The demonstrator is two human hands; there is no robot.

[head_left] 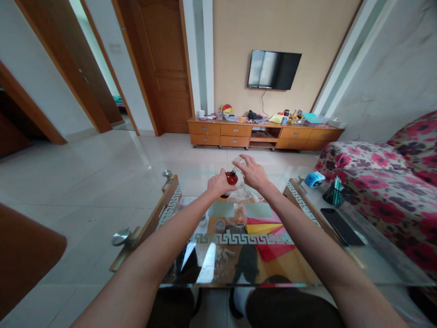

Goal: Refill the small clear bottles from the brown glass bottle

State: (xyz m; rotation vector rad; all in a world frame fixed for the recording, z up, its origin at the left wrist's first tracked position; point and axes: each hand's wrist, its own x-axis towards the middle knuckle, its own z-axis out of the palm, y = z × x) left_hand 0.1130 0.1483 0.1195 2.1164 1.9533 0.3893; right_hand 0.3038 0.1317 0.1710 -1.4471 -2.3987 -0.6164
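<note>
Your left hand (218, 184) grips the small amber bottle (231, 178) above the glass counter (307, 269); your right hand (251, 173) holds a clear cap-like piece (239, 160) over its neck. Keep the bottle upright and centre it above the clear jar (239, 215).

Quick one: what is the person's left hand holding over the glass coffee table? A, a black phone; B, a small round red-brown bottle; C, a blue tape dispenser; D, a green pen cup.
B: the left hand grips the small round red-brown bottle above the glass coffee table, while the right hand hovers beside it.
</note>
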